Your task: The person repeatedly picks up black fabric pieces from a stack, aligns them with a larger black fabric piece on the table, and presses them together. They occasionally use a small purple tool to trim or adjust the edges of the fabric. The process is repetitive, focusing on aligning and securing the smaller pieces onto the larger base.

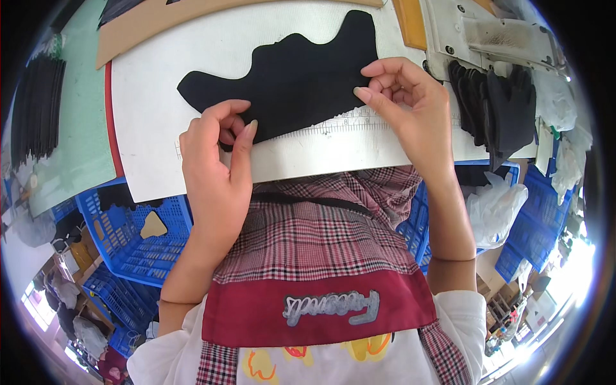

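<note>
A flat black fabric piece (pixel 295 80) with a wavy, scalloped far edge lies on the white tabletop (pixel 154 147), just beyond a ruler scale (pixel 333 123) marked on that surface. At its near left corner, my left hand (pixel 218 141) has thumb and forefinger closed about the cloth. My right hand (pixel 414 102) pinches the right edge between thumb and forefinger, its other fingers curled in. Parts of the cloth under the fingertips are hidden.
Black gloves (pixel 510 109) are bunched at the table's right, below a metal machine part (pixel 507 42). A stack of black pieces (pixel 38 109) lies on the green surface at left. Blue baskets (pixel 144 247) stand under the table's near edge; a clear plastic bag (pixel 494 212) hangs at right.
</note>
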A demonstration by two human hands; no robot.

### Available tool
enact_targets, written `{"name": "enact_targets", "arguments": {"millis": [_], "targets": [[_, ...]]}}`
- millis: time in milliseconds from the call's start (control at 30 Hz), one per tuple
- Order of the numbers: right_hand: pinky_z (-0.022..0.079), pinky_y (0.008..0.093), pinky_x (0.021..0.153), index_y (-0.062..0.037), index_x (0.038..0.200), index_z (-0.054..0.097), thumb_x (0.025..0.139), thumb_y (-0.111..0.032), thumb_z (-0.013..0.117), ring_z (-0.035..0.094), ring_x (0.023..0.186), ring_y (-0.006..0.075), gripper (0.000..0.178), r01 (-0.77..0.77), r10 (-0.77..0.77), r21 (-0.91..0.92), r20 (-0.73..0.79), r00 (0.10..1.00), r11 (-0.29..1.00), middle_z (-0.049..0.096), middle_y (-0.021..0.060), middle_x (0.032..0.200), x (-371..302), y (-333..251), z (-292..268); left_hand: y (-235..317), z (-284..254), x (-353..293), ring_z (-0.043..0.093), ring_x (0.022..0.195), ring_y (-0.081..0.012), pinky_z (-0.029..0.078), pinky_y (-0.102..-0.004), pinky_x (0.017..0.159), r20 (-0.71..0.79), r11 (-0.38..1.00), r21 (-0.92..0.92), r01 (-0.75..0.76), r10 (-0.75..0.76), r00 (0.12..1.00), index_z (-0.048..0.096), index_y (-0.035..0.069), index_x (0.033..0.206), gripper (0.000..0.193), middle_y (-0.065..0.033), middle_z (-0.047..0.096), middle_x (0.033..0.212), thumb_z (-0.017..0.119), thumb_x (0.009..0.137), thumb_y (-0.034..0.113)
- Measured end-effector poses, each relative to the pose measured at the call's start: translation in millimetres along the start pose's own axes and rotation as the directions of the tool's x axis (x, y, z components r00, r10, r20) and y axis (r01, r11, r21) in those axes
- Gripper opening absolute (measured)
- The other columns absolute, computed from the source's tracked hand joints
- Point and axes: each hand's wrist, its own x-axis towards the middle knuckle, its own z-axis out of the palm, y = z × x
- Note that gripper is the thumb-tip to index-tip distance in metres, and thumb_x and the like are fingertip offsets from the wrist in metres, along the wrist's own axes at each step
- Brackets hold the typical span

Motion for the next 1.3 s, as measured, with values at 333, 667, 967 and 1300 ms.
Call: {"name": "enact_targets", "arguments": {"millis": [333,667,967,1300], "targets": [[0.041,0.0171,0.057,0.001,0.09,0.065,0.077,-0.001,0.075,0.049,0.062,0.0023,0.017,0.019,-0.019,-0.02,-0.007,1.0,1.0,0.062,-0.0009,0.073,6.5,2.7,0.4,2.6,2.2,2.3,0.044,0.075,-0.0103,0.039,-0.0232,0.073,-0.008,0.999,-0.031,0.034,-0.034,0.999,0.059,0.001,0.111,0.024,-0.0006,0.052,0.08,0.064,0.087,0.003],[0.043,0.0188,0.057,0.0014,0.086,0.064,0.076,-0.004,0.076,0.05,0.061,0.0045,0.016,0.017,-0.018,-0.08,-0.007,1.0,0.997,0.061,-0.0001,0.07,8.5,1.0,1.3,2.9,3.4,3.0,0.042,0.074,-0.0097,0.037,-0.0229,0.071,-0.009,0.998,-0.038,0.052,-0.052,0.999,0.058,0.002,0.114,0.029,0.0002,0.05,0.079,0.065,0.085,0.001],[0.043,0.0159,0.061,-0.0021,0.086,0.064,0.078,-0.004,0.075,0.055,0.067,0.0017,0.014,-0.001,0.006,-0.134,0.033,0.999,0.991,0.061,-0.0026,0.074,8.2,-0.8,-1.4,4.4,4.6,3.7,0.043,0.072,-0.0121,0.038,-0.0255,0.071,-0.028,0.997,-0.052,0.05,-0.052,0.998,0.057,0.003,0.116,0.036,-0.0012,0.052,0.077,0.067,0.082,-0.001],[0.043,0.0198,0.057,-0.0006,0.082,0.063,0.076,-0.004,0.075,0.052,0.06,0.0057,0.013,0.042,-0.038,-0.206,0.022,0.999,0.978,0.06,0.0009,0.068,8.5,-2.0,0.8,6.0,8.6,-0.4,0.044,0.073,-0.0145,0.038,-0.0277,0.07,-0.046,0.996,-0.04,0.074,-0.076,0.996,0.055,0.002,0.115,0.037,-0.0033,0.051,0.081,0.068,0.08,-0.002]]}}
